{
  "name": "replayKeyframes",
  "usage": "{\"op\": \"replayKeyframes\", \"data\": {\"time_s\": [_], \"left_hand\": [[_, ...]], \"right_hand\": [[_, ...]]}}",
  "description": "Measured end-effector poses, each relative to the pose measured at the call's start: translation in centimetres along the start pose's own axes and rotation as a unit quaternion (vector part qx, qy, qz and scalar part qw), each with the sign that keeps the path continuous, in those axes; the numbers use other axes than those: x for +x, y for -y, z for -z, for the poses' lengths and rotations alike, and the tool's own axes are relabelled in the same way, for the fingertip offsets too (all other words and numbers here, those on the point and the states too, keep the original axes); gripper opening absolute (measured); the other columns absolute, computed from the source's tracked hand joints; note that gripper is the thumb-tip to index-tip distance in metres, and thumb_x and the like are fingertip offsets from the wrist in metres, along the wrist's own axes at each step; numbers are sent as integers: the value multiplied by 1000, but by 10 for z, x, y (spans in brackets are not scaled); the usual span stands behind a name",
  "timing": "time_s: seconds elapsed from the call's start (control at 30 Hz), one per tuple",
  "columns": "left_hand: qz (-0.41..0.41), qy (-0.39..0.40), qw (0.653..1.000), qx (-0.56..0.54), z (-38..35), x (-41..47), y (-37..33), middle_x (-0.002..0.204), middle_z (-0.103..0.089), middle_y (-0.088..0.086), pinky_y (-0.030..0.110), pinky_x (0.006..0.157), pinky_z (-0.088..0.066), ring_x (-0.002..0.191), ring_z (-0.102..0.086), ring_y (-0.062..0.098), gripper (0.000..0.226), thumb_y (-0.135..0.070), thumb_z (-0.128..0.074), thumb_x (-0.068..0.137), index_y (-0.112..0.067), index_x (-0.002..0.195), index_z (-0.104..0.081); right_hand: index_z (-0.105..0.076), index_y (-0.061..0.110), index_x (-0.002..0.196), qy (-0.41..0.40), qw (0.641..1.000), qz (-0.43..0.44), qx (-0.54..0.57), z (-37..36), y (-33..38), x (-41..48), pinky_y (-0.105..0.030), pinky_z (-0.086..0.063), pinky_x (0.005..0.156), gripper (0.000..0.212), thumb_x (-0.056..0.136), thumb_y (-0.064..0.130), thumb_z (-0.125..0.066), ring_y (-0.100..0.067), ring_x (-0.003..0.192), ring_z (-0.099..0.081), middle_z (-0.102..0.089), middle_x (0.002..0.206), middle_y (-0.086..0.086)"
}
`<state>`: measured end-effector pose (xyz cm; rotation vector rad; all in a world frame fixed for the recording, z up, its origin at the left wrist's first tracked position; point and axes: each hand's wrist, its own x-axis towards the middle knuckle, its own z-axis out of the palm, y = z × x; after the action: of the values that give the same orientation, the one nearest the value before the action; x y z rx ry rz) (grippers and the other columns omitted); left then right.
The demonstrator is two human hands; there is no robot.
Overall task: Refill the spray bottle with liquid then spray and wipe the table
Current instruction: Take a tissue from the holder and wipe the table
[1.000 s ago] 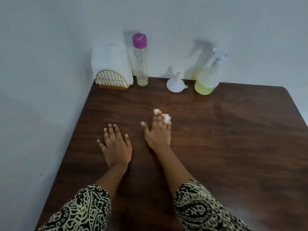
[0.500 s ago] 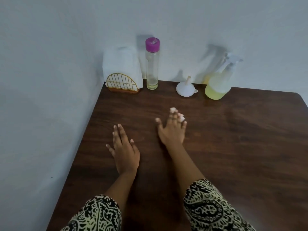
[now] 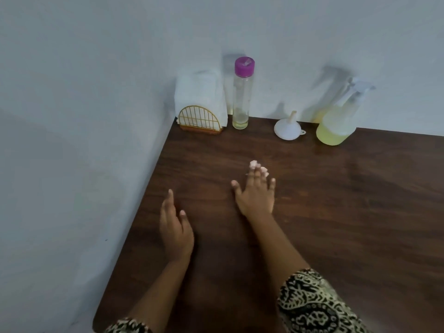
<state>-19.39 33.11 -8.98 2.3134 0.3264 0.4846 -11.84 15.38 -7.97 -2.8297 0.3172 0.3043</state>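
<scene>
Resting flat with fingers spread, the right hand (image 3: pixel 255 195) holds nothing — likewise the left hand (image 3: pixel 176 230), tilted on edge beside it. Well beyond the right fingertips stand funnel (image 3: pixel 287 129) and spray bottle (image 3: pixel 337 123), upright against the wall — within easy reach.

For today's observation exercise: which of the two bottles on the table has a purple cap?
The tall, narrow clear bottle beside the napkin holder; the rounded spray bottle has a trigger top.

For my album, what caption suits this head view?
Both empty hands, left and right, near napkins, bottle, funnel, spray bottle.
</scene>
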Motion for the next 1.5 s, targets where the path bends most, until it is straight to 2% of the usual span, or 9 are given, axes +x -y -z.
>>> {"op": "replayKeyframes", "data": {"time_s": [0.1,0.27,0.43,0.6,0.8,0.9,1.03,1.2,1.5], "left_hand": [[-40,35,988,148,23,-10,31,134,-56,13,52,94,-42,121,-52,32,52,-8,-46,83,-12,135,-53],[31,64,968,241,24,-9,31,137,-54,12,55,98,-36,128,-47,31,47,-4,-58,85,-10,132,-56],[19,69,964,256,24,-9,30,133,-57,14,56,94,-39,124,-50,34,46,-4,-61,83,-9,129,-59],[-53,82,958,268,22,-10,28,129,-60,12,57,94,-41,119,-55,34,46,-8,-56,82,-11,127,-61],[-106,116,954,256,22,-11,27,127,-63,10,51,92,-45,117,-58,30,51,-24,-33,84,-11,124,-63],[-104,115,954,257,22,-11,26,128,-63,10,50,92,-44,117,-58,30,51,-24,-32,85,-11,123,-63],[-109,113,952,263,22,-11,25,128,-62,11,51,92,-44,117,-57,31,46,-16,-44,83,-10,125,-62],[-103,122,950,267,21,-13,26,129,-60,14,52,91,-42,118,-55,34,46,-4,-62,81,-8,127,-60],[-71,122,958,251,21,-37,18,136,-55,14,52,99,-38,126,-49,34,43,-5,-57,88,-7,131,-57]], "right_hand": [[2,12,152,8,994,104,25,-26,61,-29,-41,11,116,75,97,54,-26,-20,148,7,3,160,-6],[0,15,152,42,971,233,-31,-40,96,-50,-37,18,112,70,98,52,-24,-14,147,7,1,161,0],[-7,18,152,-73,997,15,-5,-12,-18,-36,-41,9,116,76,93,60,-30,-18,148,-4,-11,160,-1],[6,10,151,-39,990,-136,17,3,-63,-40,-46,5,119,83,92,64,-17,-21,148,3,0,161,-8],[0,10,152,4,994,109,16,-38,67,-79,-38,15,114,80,94,58,-27,-20,148,6,0,161,-6],[2,16,152,12,988,153,-25,-39,55,-82,-37,21,111,74,96,59,-19,-15,147,7,2,161,0],[0,21,153,-86,996,-10,-14,-13,-57,-66,-38,15,113,76,93,60,-26,-16,148,0,-7,161,1],[6,10,151,-37,987,-158,8,8,-108,-67,-45,9,118,82,93,63,-17,-20,148,5,3,161,-7],[5,15,151,23,988,148,-39,-36,13,-134,-38,25,109,73,97,56,-20,-14,147,12,6,161,-1]]}}
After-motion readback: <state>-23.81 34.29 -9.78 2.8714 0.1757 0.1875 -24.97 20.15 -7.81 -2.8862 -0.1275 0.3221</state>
